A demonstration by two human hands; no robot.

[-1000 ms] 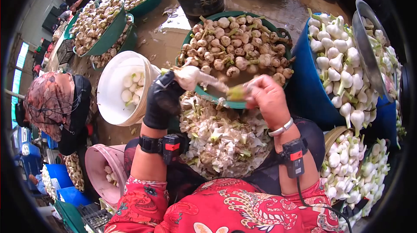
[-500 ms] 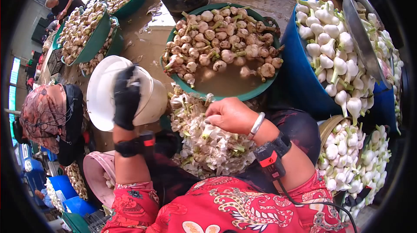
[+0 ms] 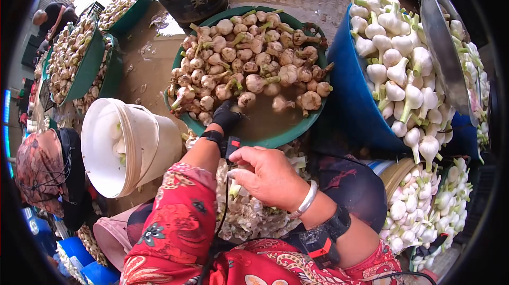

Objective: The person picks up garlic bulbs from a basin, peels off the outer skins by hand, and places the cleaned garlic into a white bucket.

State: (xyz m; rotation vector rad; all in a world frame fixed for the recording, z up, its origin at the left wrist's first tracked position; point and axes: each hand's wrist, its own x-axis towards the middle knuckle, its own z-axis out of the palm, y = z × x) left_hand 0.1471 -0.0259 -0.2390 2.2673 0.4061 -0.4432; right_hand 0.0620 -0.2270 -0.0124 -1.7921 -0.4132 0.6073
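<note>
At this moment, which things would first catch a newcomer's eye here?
Probably the round green tub near the centre, with brownish garlic bulbs in murky brown water and the black-gloved left hand at its near side. To its right, the big blue container heaped with clean white garlic bulbs stands out. Lower down, the red patterned sleeves and the bare right hand with its silver bracelet draw the eye.

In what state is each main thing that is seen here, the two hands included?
Left hand: gloved, inside the green tub, grip hidden.
Right hand: bare, loosely open, above the peels.
Bracelet: worn on the right wrist.
Green tub: holding muddy water and soiled garlic.
Peels: loosely heaped.
White bucket: some pale bulbs inside.
Blue tub: heaped with clean garlic.
Pink bucket: contents hidden.
</note>
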